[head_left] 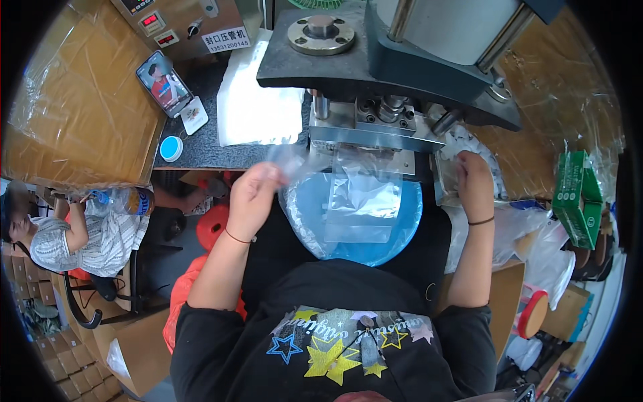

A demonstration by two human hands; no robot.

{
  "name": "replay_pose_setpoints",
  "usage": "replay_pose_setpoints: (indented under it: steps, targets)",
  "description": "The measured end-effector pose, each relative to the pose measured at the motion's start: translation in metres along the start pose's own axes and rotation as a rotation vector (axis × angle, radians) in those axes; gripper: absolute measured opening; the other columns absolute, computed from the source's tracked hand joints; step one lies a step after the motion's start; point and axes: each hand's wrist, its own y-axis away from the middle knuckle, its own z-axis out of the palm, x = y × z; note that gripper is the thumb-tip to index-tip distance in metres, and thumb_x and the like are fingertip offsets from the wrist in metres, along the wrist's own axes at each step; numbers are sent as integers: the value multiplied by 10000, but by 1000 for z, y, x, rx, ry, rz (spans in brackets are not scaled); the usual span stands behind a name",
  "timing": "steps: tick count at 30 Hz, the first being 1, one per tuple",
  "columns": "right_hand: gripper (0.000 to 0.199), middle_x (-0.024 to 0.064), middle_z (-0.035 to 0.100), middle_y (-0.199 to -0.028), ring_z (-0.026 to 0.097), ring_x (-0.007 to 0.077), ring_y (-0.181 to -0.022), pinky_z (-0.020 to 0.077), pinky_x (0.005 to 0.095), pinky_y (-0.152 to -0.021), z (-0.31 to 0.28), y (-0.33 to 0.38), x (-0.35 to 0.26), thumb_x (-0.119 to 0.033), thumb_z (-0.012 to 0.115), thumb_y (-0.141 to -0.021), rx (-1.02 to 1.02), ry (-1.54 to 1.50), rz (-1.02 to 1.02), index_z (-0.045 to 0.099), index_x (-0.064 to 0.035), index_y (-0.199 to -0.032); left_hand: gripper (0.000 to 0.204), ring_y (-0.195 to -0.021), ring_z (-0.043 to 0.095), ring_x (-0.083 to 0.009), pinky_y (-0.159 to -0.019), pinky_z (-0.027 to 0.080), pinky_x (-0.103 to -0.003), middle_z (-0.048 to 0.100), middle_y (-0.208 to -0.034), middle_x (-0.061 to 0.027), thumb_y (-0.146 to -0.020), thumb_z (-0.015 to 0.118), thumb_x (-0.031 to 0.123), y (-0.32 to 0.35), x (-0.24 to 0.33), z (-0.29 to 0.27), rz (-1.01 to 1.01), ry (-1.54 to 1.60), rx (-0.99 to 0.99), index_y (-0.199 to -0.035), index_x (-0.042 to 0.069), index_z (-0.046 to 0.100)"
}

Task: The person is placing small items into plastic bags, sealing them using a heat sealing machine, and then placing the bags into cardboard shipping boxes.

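My left hand (253,195) is closed, thumb against fingers, on a small clear plastic piece (289,163) smeared by motion. It is left of a press machine (375,137) with a steel jaw. From the front of the jaw a clear plastic bag (365,197) hangs over a round blue basin (410,224) at my lap. To the right of the press, my right hand (474,177) reaches with curled fingers to a small metal-sided tray (445,179). What its fingertips hold, if anything, I cannot make out.
White sheets (258,110) lie left of the press, beside a propped phone (164,84) and a round blue-topped tub (171,149). Large wrapped cartons (80,107) flank the bench. A green box (577,197) stands at right. Another person (87,234) sits at far left.
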Motion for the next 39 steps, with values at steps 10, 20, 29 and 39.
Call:
replay_pose_setpoints:
  steps: [10,20,29,39]
  targets:
    - [89,96,694,-961,646,177,-878,512,287,-774,-29,-4,-127,-53,633,-932,-43,-946,-66,676,19,-962,149,-780,641,-84,-728,511,-242,722,-850,-46,-930,679,126,23,24,74,-63,-162,-391,-951,-16,719]
    - [86,157,668,-912,640,359,-834,521,400,-735,-36,-7,-122,-46,621,-906,-253,-456,-233,628,2,-977,265,-890,707,-221,-845,551,-329,717,-999,-131,-1038,547,209,42,19,108,-497,442,-775,-1127,-18,651]
    - [231,172,627,-1027,626,385,-925,500,454,-801,-51,6,-48,-233,576,-956,-197,63,99,659,-54,-1076,296,-975,716,-217,-825,576,-319,707,-1126,-140,-976,638,171,23,11,102,-664,462,-652,-1225,13,615]
    - [238,170,565,-969,603,381,-879,481,448,-768,-36,8,-25,-267,590,-947,-411,-24,186,648,-43,-1000,285,-957,711,-232,-819,572,-339,696,-1113,-130,-943,650,112,-25,8,86,-652,532,-507,-1211,25,605]
